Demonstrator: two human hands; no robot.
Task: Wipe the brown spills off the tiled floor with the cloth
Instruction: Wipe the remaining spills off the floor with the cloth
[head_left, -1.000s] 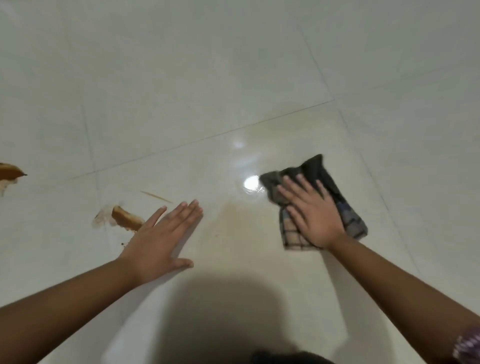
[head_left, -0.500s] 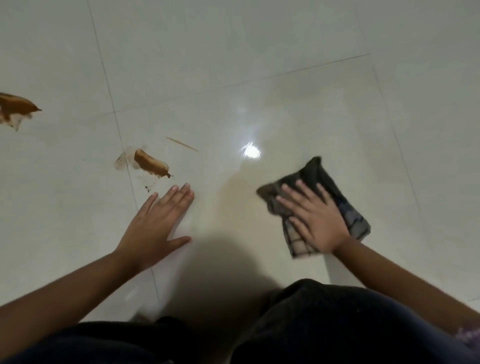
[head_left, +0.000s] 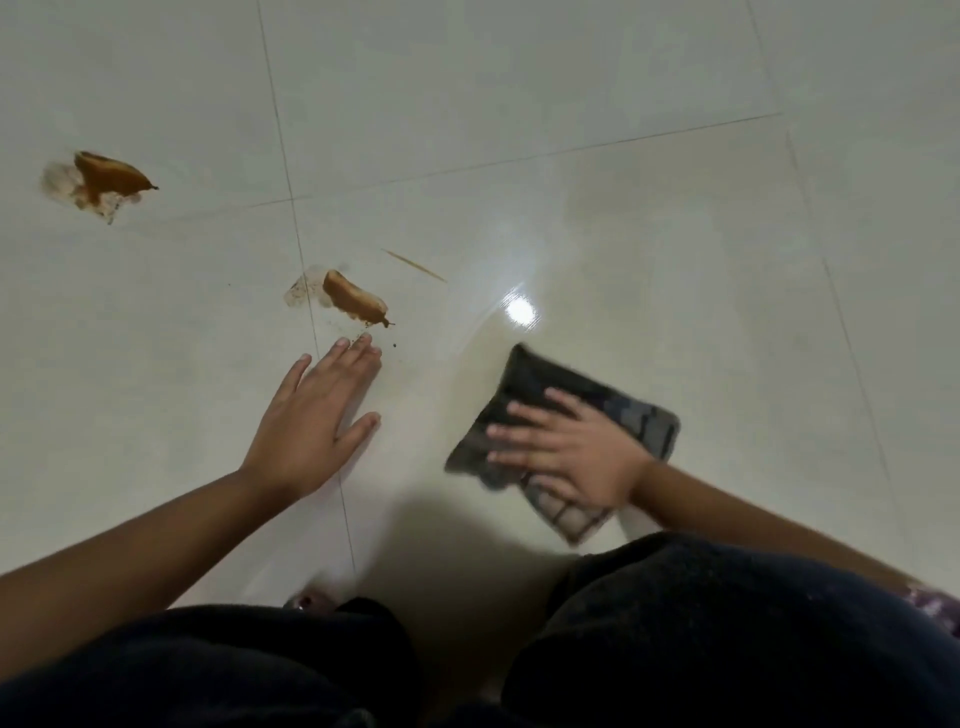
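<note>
A dark checked cloth (head_left: 530, 382) lies flat on the pale tiled floor (head_left: 597, 218), right of centre. My right hand (head_left: 569, 452) presses down on the cloth with spread fingers. My left hand (head_left: 317, 423) rests flat and open on the floor, holding nothing. A thick brown spill (head_left: 356, 301) lies just beyond its fingertips, with small specks around it. A thin brown streak (head_left: 415, 266) runs right of that spill. A second brown spill (head_left: 101, 182) with a smeared edge sits at the far left.
My knees in dark trousers (head_left: 701, 623) fill the bottom of the view, close behind both hands. A faint wet sheen covers the floor between my hands. A lamp glare (head_left: 521, 312) shines just beyond the cloth.
The view has tilted down and my knees have come into the frame. My right hand has slid the cloth toward me. The left hand stays flat near the spill.
</note>
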